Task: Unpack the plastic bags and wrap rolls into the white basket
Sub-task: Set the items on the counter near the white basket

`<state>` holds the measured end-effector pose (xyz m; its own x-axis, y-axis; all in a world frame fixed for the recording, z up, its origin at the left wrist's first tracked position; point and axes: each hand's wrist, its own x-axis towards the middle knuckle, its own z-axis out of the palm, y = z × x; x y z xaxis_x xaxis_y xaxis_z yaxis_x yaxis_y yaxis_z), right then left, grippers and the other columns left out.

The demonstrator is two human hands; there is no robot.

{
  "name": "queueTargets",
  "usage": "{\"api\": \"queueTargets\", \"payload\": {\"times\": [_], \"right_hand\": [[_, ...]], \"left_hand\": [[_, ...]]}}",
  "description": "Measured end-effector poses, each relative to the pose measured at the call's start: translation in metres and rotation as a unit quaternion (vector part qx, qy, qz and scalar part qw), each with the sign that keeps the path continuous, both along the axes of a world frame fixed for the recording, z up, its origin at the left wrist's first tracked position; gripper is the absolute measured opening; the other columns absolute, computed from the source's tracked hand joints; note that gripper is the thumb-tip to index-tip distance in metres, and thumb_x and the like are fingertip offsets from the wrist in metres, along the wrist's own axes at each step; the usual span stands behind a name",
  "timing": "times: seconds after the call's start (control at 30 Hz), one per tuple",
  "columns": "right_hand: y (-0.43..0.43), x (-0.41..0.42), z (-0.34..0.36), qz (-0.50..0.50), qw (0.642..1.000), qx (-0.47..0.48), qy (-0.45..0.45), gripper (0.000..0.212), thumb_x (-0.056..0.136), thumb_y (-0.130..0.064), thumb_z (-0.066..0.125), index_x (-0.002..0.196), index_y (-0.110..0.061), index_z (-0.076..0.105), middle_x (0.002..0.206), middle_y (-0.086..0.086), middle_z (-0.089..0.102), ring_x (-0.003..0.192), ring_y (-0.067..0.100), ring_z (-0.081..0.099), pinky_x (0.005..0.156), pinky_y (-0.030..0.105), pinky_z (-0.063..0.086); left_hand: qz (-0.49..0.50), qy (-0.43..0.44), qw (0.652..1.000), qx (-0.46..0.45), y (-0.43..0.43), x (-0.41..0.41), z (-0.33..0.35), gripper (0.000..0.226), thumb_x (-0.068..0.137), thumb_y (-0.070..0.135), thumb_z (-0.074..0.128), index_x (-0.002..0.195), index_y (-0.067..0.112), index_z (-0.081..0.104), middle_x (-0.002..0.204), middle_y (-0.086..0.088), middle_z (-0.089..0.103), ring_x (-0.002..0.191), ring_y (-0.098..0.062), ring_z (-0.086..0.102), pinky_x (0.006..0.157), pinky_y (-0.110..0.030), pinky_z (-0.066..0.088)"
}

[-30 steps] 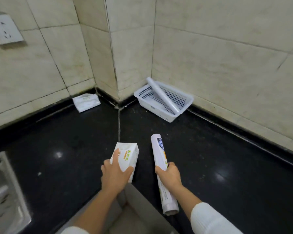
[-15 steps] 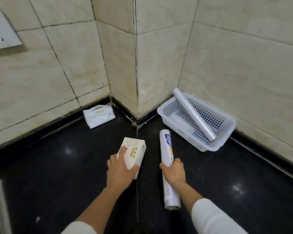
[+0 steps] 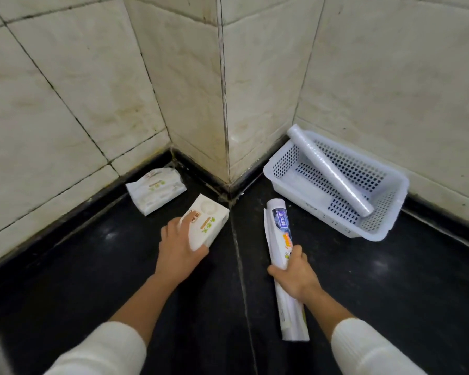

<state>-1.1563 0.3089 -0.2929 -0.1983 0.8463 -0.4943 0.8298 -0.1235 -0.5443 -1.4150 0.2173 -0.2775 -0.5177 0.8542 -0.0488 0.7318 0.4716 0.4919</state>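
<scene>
A white perforated basket [image 3: 385, 228] stands on the black counter against the right wall. A clear wrap roll [image 3: 328, 169] lies slanted across it, one end sticking over the rim. My left hand [image 3: 178, 253] grips a white box of plastic bags [image 3: 207, 220] with green and orange print. My right hand [image 3: 295, 274] is closed around the middle of a long white roll [image 3: 279, 234] with a blue label, its far end pointing at the basket's near left corner, a short gap away.
A white soft pack [image 3: 156, 189] lies on the counter by the left wall. Tiled walls form a jutting corner [image 3: 225, 131] between the pack and the basket. The black counter [image 3: 390, 293] stretches to the right and front.
Both hands moved forward toward the wall corner, carrying the box and the roll. The view came closer; the basket now sits nearer the roll's tip. The sink left the view.
</scene>
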Motion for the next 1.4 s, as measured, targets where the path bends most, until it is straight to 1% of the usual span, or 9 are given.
{"api": "queueTargets", "payload": {"times": [0.13,0.33,0.53,0.7,0.8,0.9,0.97,1.1,1.4], "right_hand": [[-0.003,0.002,-0.001,-0.016,1.000,0.001,0.006,0.056,0.072,-0.044,0.068,0.108,-0.020,0.032,0.125,0.008,0.047,0.107,0.030,0.055,0.083,0.039,0.047],[-0.002,-0.002,0.001,-0.014,1.000,0.008,-0.011,0.054,0.074,-0.045,0.067,0.107,-0.022,0.032,0.122,0.006,0.048,0.103,0.027,0.055,0.078,0.036,0.046],[-0.006,-0.002,0.005,-0.021,1.000,0.011,-0.014,0.067,0.073,-0.045,0.071,0.121,-0.014,0.036,0.129,0.009,0.046,0.111,0.029,0.055,0.091,0.043,0.049],[-0.017,0.016,0.013,-0.083,0.995,0.036,0.043,0.087,0.074,-0.058,0.069,0.138,-0.011,0.032,0.140,0.009,0.041,0.117,0.026,0.054,0.089,0.034,0.046],[-0.028,0.046,0.023,-0.140,0.985,0.057,0.082,0.078,0.078,-0.054,0.067,0.136,-0.012,0.037,0.133,0.008,0.048,0.107,0.019,0.055,0.087,0.029,0.044],[-0.048,0.096,0.031,-0.178,0.977,0.085,0.083,0.065,0.082,-0.047,0.066,0.131,-0.013,0.041,0.123,0.006,0.052,0.094,0.012,0.054,0.080,0.025,0.042],[-0.069,0.138,0.034,-0.209,0.971,0.089,0.077,0.061,0.084,-0.044,0.065,0.131,-0.014,0.040,0.124,0.005,0.051,0.091,0.010,0.053,0.078,0.023,0.041],[-0.122,0.230,0.035,-0.278,0.955,0.089,0.042,0.064,0.087,-0.041,0.063,0.137,-0.011,0.037,0.132,0.008,0.049,0.097,0.012,0.050,0.081,0.025,0.041],[-0.258,0.456,0.035,-0.372,0.922,0.106,0.008,0.061,0.087,-0.038,0.063,0.135,-0.010,0.039,0.140,0.010,0.044,0.121,0.024,0.054,0.098,0.034,0.045]], "left_hand": [[-0.008,-0.028,0.999,-0.017,0.014,-0.042,-0.004,0.087,0.074,0.036,0.071,0.147,0.029,0.026,0.142,-0.003,0.032,0.126,-0.025,0.025,0.101,-0.042,0.036],[-0.021,-0.005,0.999,-0.025,0.037,-0.084,-0.006,0.082,0.076,0.035,0.072,0.147,0.028,0.031,0.144,-0.009,0.035,0.129,-0.031,0.027,0.107,-0.049,0.032],[-0.020,0.049,0.998,-0.041,0.032,-0.055,0.002,0.079,0.084,0.037,0.066,0.151,0.026,0.026,0.160,-0.017,0.012,0.145,-0.037,0.008,0.119,-0.050,0.015],[-0.107,-0.004,0.994,0.017,0.024,0.040,0.008,0.065,0.089,0.033,0.061,0.147,0.023,0.035,0.160,-0.013,0.016,0.147,-0.030,0.010,0.119,-0.044,0.015],[-0.161,-0.051,0.985,0.042,0.025,0.107,0.008,0.057,0.089,0.026,0.061,0.143,0.019,0.043,0.157,-0.013,0.023,0.145,-0.029,0.015,0.119,-0.039,0.019],[-0.216,-0.106,0.969,0.062,0.022,0.178,0.011,0.051,0.090,0.021,0.059,0.139,0.018,0.046,0.154,-0.010,0.027,0.144,-0.022,0.016,0.118,-0.032,0.021],[-0.261,-0.108,0.958,0.056,0.013,0.228,0.011,0.049,0.092,0.023,0.057,0.139,0.019,0.046,0.154,-0.009,0.028,0.144,-0.022,0.018,0.119,-0.032,0.021],[-0.355,-0.103,0.929,0.005,-0.016,0.322,0.005,0.050,0.095,0.027,0.052,0.143,0.019,0.039,0.157,-0.010,0.023,0.145,-0.024,0.013,0.119,-0.033,0.020],[-0.435,-0.080,0.895,-0.060,-0.099,0.544,0.008,0.057,0.098,0.030,0.046,0.149,0.016,0.025,0.161,-0.014,0.009,0.148,-0.027,0.005,0.119,-0.039,0.023]]}}
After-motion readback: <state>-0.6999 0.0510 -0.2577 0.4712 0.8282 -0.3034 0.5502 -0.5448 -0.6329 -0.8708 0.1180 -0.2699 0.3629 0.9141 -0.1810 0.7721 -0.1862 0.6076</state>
